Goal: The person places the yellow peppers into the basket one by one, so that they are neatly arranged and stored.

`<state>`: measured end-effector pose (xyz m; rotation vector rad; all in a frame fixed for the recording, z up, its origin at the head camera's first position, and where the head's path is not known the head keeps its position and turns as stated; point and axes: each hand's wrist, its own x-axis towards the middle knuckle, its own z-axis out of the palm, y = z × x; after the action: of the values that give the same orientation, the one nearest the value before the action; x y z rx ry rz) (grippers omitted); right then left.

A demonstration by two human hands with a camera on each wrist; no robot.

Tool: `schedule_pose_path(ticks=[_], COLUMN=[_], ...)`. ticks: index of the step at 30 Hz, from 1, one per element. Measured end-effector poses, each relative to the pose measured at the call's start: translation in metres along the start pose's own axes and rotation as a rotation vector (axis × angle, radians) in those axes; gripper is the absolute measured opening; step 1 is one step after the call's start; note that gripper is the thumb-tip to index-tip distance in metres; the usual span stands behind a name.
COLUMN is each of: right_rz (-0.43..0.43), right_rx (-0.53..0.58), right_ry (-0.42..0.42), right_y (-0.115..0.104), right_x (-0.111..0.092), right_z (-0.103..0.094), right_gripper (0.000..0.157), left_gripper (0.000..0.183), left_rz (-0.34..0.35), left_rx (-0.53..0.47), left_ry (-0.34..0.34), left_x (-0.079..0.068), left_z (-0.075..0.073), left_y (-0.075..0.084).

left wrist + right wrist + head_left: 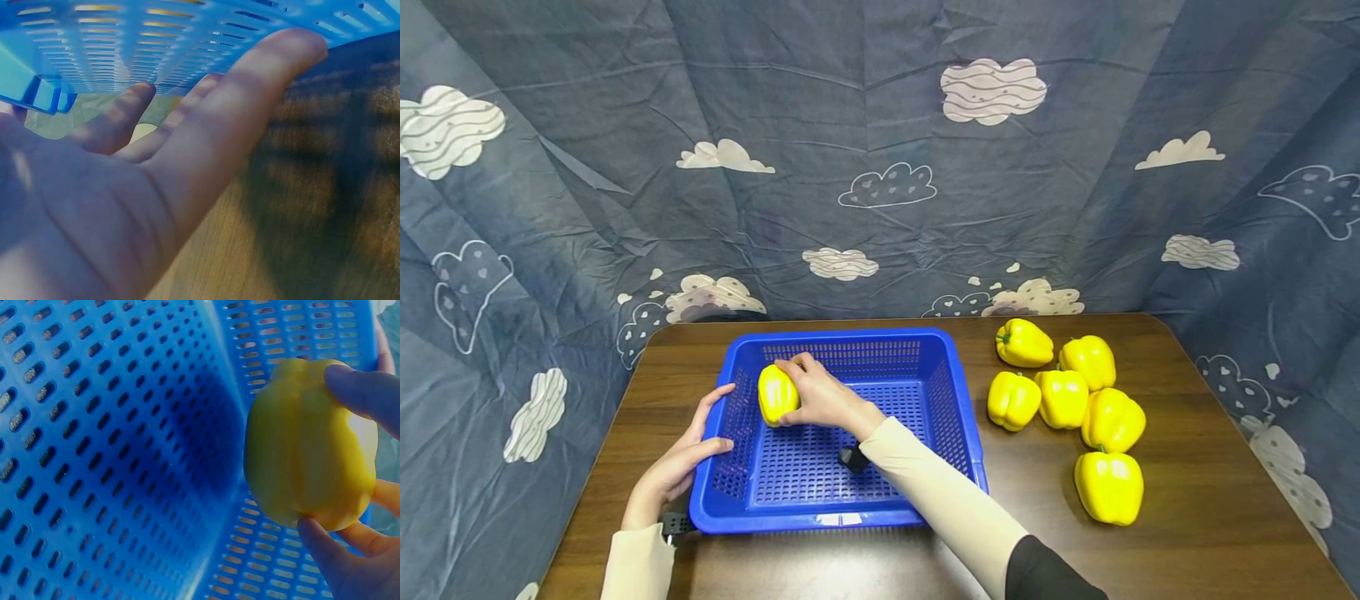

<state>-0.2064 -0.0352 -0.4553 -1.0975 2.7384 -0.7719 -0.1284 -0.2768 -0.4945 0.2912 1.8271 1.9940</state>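
A yellow bell pepper (778, 395) is in my right hand (823, 398), pinched between thumb and fingers. It is held above the floor of the blue plastic basket (842, 523), close to the left wall. In the right wrist view the pepper (300, 450) is seen near the slotted wall, with fingertips on its opposite sides. My left hand (673, 471) rests against the basket's left side, with thumb and fingers spread and fairly straight. In the left wrist view the thumb (225, 112) touches the slotted blue wall (187, 31).
Several yellow bell peppers lie in a group on the wooden table (1022, 508), right of the basket; the nearest pepper (1109, 487) lies somewhat apart. A dark cloud-patterned curtain (880, 233) hangs behind and at both sides. Small black devices are by both wrists.
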Motion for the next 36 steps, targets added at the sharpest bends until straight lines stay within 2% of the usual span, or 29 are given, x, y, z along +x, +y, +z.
schedule_pose_path(ticks=[10,22,27,32,36], right_rz=[0.023,0.050,0.049,0.039,0.002], right_rx=[-0.022,-0.062,-0.063,-0.080,-0.078], right_ry=[0.021,0.020,-0.004,-0.037,-0.012], right_y=[0.002,0.000,-0.002,-0.003,-0.004], right_x=[0.005,0.005,0.004,0.001,-0.002], right_z=[0.013,0.019,0.015,0.006,-0.004], right_gripper=[0.083,0.086,0.086,0.078,0.074], left_gripper=[0.076,0.075,0.074,0.074,0.075], left_rz=[-0.011,-0.013,-0.011,-0.023,-0.024], left_rx=[-0.015,-0.020,-0.012,0.001,0.000], left_ry=[-0.008,-0.002,0.001,0.015,0.017], left_x=[0.003,0.002,0.001,0.000,-0.001], left_z=[0.000,0.002,0.002,0.002,0.001], left_y=[0.001,0.001,0.001,0.001,0.001])
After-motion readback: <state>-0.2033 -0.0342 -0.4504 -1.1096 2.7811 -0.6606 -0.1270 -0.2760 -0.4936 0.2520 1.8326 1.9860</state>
